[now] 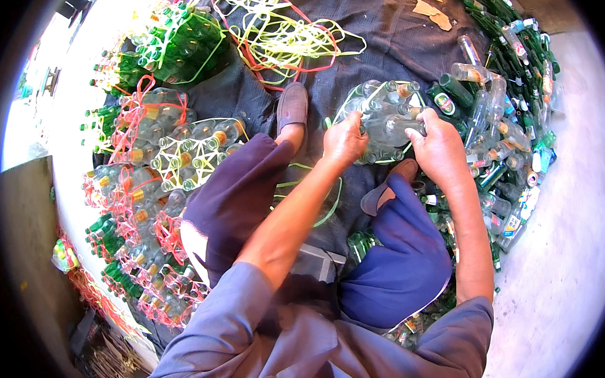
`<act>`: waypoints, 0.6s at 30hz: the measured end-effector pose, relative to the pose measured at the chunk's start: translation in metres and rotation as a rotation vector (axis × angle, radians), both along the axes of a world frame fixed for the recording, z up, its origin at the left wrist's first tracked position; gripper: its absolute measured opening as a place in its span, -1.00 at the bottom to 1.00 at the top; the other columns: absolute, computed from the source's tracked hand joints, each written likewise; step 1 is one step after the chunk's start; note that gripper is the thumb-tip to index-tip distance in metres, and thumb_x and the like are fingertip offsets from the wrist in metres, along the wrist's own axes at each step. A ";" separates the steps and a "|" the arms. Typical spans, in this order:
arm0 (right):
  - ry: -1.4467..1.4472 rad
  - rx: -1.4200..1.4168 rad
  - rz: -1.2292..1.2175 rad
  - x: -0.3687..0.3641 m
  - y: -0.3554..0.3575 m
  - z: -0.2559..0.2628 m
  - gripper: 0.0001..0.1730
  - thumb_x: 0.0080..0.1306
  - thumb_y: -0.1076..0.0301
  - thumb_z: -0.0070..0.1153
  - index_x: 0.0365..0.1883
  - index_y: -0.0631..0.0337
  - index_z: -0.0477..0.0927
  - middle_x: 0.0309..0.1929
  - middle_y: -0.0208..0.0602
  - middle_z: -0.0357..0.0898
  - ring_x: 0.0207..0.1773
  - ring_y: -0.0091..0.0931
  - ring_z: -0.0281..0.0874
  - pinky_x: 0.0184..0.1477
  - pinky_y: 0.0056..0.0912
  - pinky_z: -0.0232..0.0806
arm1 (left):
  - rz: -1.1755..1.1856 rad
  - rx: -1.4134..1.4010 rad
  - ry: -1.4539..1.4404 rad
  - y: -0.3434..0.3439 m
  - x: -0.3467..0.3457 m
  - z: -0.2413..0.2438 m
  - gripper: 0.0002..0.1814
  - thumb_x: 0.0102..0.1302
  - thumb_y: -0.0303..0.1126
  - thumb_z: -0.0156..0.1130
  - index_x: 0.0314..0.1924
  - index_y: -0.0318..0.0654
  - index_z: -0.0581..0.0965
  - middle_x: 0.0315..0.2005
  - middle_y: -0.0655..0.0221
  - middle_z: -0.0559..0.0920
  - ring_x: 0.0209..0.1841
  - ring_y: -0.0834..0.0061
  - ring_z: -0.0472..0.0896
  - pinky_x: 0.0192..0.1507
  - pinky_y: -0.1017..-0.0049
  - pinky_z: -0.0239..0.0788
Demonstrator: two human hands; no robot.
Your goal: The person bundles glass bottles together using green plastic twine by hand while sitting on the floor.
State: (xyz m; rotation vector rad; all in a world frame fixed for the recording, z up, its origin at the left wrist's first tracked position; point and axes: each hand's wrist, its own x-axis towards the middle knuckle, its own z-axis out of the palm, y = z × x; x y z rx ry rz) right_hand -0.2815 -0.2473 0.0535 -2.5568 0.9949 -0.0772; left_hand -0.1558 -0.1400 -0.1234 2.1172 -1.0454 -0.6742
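Observation:
Before me lies a bundle of clear glass bottles (388, 129), with a light green plastic strap (343, 103) running round it. My left hand (345, 139) is curled in a fist at the bundle's left side. Whether its fingers hold the strap or a bottle neck is hidden. At the right side, my right hand (438, 146) pinches a bottle neck between thumb and fingers. The bottles lie on a dark woven ground sheet (245, 99) between my shoes. A loose length of green strap (336, 205) curves over the sheet behind my left forearm.
Strapped bundles of clear bottles (183, 157) and green bottles (182, 47) crowd the left. Loose green and clear bottles (477, 120) are heaped along the right. A tangle of yellow-green and red straps (283, 38) lies ahead. My left shoe (292, 104) stands left of the bundle.

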 end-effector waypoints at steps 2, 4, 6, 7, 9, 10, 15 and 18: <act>0.012 0.001 -0.018 0.001 0.002 -0.001 -0.65 0.24 0.34 0.32 -0.22 0.37 0.43 -0.40 0.19 0.60 -0.25 0.08 0.61 -0.19 0.07 0.44 | 0.003 -0.015 -0.004 0.000 -0.001 0.000 -0.63 0.15 -0.32 0.35 -0.05 -0.20 0.49 -0.32 0.06 0.71 -0.24 -0.02 0.70 -0.18 0.08 0.51; 0.023 0.000 0.005 0.004 0.003 -0.007 -0.65 0.24 0.34 0.32 -0.23 0.36 0.43 -0.39 0.19 0.60 -0.25 0.08 0.62 -0.19 0.06 0.44 | 0.006 -0.031 -0.022 0.000 -0.002 -0.002 -0.61 0.14 -0.33 0.36 -0.03 -0.20 0.50 -0.32 0.05 0.71 -0.25 -0.04 0.70 -0.19 0.08 0.52; 0.024 -0.011 0.025 0.008 0.002 -0.013 -0.65 0.24 0.33 0.32 -0.24 0.35 0.42 -0.39 0.19 0.61 -0.25 0.07 0.62 -0.19 0.06 0.45 | 0.010 -0.034 -0.016 0.000 -0.001 -0.004 -0.60 0.14 -0.33 0.36 -0.02 -0.19 0.50 -0.31 0.05 0.71 -0.25 -0.04 0.70 -0.20 0.08 0.52; 0.019 -0.019 0.033 0.010 0.003 -0.017 -0.65 0.24 0.33 0.32 -0.24 0.35 0.42 -0.39 0.18 0.61 -0.25 0.07 0.62 -0.19 0.06 0.45 | 0.012 -0.036 -0.014 0.001 -0.001 -0.004 -0.60 0.14 -0.33 0.36 -0.02 -0.19 0.50 -0.31 0.05 0.71 -0.25 -0.04 0.70 -0.20 0.08 0.52; 0.031 -0.016 0.051 0.010 0.004 -0.027 -0.66 0.24 0.33 0.32 -0.25 0.34 0.41 -0.39 0.17 0.61 -0.25 0.06 0.63 -0.19 0.06 0.46 | 0.017 -0.048 -0.015 0.001 -0.001 -0.004 -0.66 0.17 -0.31 0.32 -0.05 -0.17 0.51 -0.31 0.08 0.72 -0.26 -0.03 0.70 -0.21 0.09 0.51; 0.046 -0.004 0.064 0.008 0.004 -0.035 -0.66 0.24 0.34 0.32 -0.26 0.33 0.41 -0.39 0.16 0.61 -0.25 0.06 0.62 -0.18 0.07 0.46 | 0.021 -0.054 -0.015 0.001 -0.001 -0.003 -0.68 0.18 -0.29 0.30 -0.07 -0.16 0.52 -0.31 0.09 0.72 -0.27 -0.03 0.70 -0.22 0.09 0.51; 0.214 -0.052 0.094 0.007 0.006 -0.077 -0.66 0.26 0.27 0.30 -0.27 0.33 0.43 -0.40 0.09 0.64 -0.29 0.01 0.66 -0.22 0.04 0.48 | 0.023 -0.066 0.011 0.001 0.000 -0.002 -0.66 0.17 -0.31 0.32 -0.07 -0.19 0.51 -0.31 0.07 0.71 -0.26 -0.04 0.69 -0.21 0.09 0.51; 0.321 -0.086 0.150 0.005 0.003 -0.105 -0.69 0.28 0.26 0.26 -0.30 0.32 0.46 -0.44 0.06 0.66 -0.32 -0.06 0.69 -0.25 0.02 0.49 | 0.005 -0.059 0.015 0.000 0.000 -0.001 -0.65 0.13 -0.33 0.36 -0.11 -0.22 0.47 -0.31 0.05 0.70 -0.25 -0.07 0.68 -0.20 0.05 0.51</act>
